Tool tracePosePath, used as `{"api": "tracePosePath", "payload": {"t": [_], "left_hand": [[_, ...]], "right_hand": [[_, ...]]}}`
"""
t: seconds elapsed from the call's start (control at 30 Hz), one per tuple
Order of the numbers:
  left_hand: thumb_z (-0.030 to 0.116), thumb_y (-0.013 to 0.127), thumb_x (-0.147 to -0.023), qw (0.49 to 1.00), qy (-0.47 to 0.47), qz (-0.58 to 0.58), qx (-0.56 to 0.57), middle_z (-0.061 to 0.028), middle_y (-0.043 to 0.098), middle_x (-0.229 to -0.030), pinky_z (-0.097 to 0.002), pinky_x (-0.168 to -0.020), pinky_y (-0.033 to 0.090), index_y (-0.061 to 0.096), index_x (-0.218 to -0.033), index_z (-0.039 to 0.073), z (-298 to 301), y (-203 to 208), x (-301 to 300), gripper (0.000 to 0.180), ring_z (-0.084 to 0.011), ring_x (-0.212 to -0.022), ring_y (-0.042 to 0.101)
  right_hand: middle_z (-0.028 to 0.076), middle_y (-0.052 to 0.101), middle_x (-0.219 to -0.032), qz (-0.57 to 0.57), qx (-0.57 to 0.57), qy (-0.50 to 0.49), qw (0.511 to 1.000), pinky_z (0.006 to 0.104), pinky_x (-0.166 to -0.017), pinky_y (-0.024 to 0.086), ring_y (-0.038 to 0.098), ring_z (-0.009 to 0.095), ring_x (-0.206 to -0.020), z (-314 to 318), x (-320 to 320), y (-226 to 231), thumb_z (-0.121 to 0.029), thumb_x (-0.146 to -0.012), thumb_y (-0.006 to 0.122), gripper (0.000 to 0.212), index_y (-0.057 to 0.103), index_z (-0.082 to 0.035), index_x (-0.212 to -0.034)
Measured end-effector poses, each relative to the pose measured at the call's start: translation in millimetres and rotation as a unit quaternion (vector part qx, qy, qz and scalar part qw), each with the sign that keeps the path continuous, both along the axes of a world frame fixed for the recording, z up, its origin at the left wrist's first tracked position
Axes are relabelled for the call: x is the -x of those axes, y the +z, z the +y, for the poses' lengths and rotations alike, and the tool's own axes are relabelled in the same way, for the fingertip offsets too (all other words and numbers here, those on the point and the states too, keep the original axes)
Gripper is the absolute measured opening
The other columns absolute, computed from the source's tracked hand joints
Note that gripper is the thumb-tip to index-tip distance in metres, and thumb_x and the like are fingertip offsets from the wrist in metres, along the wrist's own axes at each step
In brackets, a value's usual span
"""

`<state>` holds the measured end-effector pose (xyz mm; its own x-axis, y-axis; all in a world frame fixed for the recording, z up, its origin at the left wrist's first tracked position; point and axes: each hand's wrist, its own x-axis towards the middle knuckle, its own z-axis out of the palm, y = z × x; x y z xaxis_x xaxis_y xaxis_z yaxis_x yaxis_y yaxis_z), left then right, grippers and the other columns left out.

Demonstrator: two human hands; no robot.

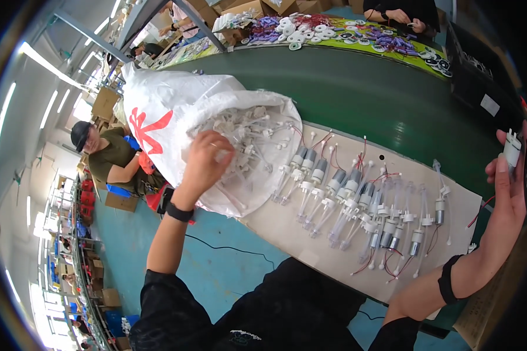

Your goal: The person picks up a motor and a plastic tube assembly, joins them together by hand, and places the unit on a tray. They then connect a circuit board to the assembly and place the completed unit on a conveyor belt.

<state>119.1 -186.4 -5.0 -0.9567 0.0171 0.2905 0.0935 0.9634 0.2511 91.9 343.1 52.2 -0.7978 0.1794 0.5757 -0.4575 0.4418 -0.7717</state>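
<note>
Your left hand point(205, 161) is clenching light, tangle-prone tubed parts in the white sack point(175, 117); your right hand point(506, 187) fingers are gripping a small rigid pump point(512, 149) by its body

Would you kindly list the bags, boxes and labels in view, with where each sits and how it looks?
White sack: left of the bench, open, red mark, left hand inside.
Cardboard boxes: top edge, brown.
Black crate: upper right, white rectangular label.

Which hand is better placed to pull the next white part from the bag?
Left. The left hand is already inside the white bag among the parts; the right hand holds a small pump, far from it.
</note>
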Motion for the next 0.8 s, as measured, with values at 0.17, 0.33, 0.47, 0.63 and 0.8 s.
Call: {"api": "tracePosePath", "payload": {"t": [0.17, 0.33, 0.47, 0.63, 0.8], "left_hand": [[0.019, 0.076, -0.065, 0.952, -0.071, -0.052, 0.294, -0.0022, 0.066, -0.101, -0.0462, -0.108, 0.028, 0.073, -0.094, 0.013, 18.7, -39.9, 6.1, 0.031, -0.0257, -0.115, 0.049], [0.021, 0.074, -0.066, 0.915, -0.035, -0.096, 0.391, -0.0026, 0.067, -0.099, -0.0466, -0.104, 0.03, 0.074, -0.094, 0.014, 2.0, -58.0, 21.8, 0.029, -0.025, -0.111, 0.05], [0.023, 0.072, -0.072, 0.951, -0.084, -0.116, 0.273, -0.0055, 0.068, -0.094, -0.0436, -0.095, 0.037, 0.074, -0.1, 0.014, -3.8, -29.7, 27.7, 0.029, -0.0254, -0.102, 0.053], [0.029, 0.06, -0.094, 0.985, 0.009, -0.112, -0.134, -0.0088, 0.069, -0.106, -0.0319, -0.089, 0.046, 0.069, -0.112, 0.006, 9.8, 30.6, 15.5, 0.031, -0.0222, -0.097, 0.059], [0.032, 0.043, -0.105, 0.738, -0.002, -0.12, -0.664, -0.0108, 0.066, -0.106, -0.0325, -0.091, 0.052, 0.056, -0.125, 0.002, 87.0, 51.7, 31.6, 0.038, -0.0197, -0.09, 0.065]], "right_hand": [[0.006, 0.059, -0.127, -0.009, 0.003, 0.01, 1.0, 0.0206, -0.08, 0.042, 0.048, 0.007, -0.082, -14.1, -1.2, -0.6, -0.015, -0.101, 0.05, 0.05, 0.036, -0.01, -0.149], [0.006, 0.059, -0.126, -0.012, 0.029, 0.05, 0.998, 0.0202, -0.08, 0.042, 0.048, 0.007, -0.082, -22.8, -3.0, -0.2, -0.013, -0.101, 0.05, 0.051, 0.036, -0.011, -0.149], [0.006, 0.059, -0.125, -0.014, 0.042, 0.051, 0.998, 0.0199, -0.08, 0.042, 0.047, 0.007, -0.081, -24.4, -4.0, 0.5, -0.014, -0.1, 0.051, 0.05, 0.038, -0.01, -0.148], [0.008, 0.056, -0.133, 0.009, 0.029, 0.032, 0.999, 0.0197, -0.077, 0.043, 0.054, 0.007, -0.083, -18.5, 1.4, 3.4, -0.015, -0.101, 0.051, 0.049, 0.038, -0.01, -0.148], [0.009, 0.044, -0.149, -0.005, 0.094, 0.041, 0.995, 0.0181, -0.058, 0.043, 0.066, 0.009, -0.089, -28.5, -1.6, 15.3, -0.016, -0.101, 0.051, 0.038, 0.05, -0.006, -0.138]]}}
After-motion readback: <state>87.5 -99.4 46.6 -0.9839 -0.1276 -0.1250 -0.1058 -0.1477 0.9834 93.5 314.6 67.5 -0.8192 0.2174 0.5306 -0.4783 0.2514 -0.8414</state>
